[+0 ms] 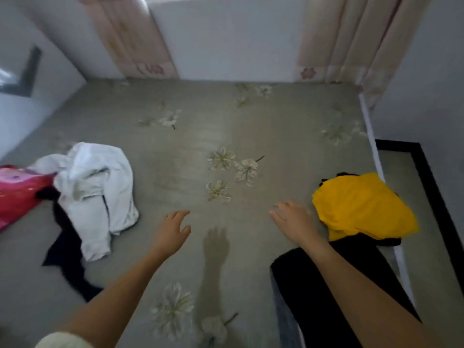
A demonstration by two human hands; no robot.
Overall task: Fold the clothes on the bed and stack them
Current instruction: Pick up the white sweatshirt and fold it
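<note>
A crumpled white garment (95, 189) lies on the left of the grey flowered bed (226, 126), on top of a dark garment (67, 249). A folded yellow garment (361, 207) sits at the bed's right edge on something black. My left hand (172, 228) hovers over the bare sheet in the middle, fingers apart and holding nothing. My right hand (293, 219) reaches out just left of the yellow garment, fingers spread, holding nothing. A black fabric (324, 292) lies under my right forearm.
A pink and red item (17, 192) lies at the far left edge of the bed. Pink curtains (351, 38) hang along the white wall behind. A black-framed panel (431, 197) stands right of the bed.
</note>
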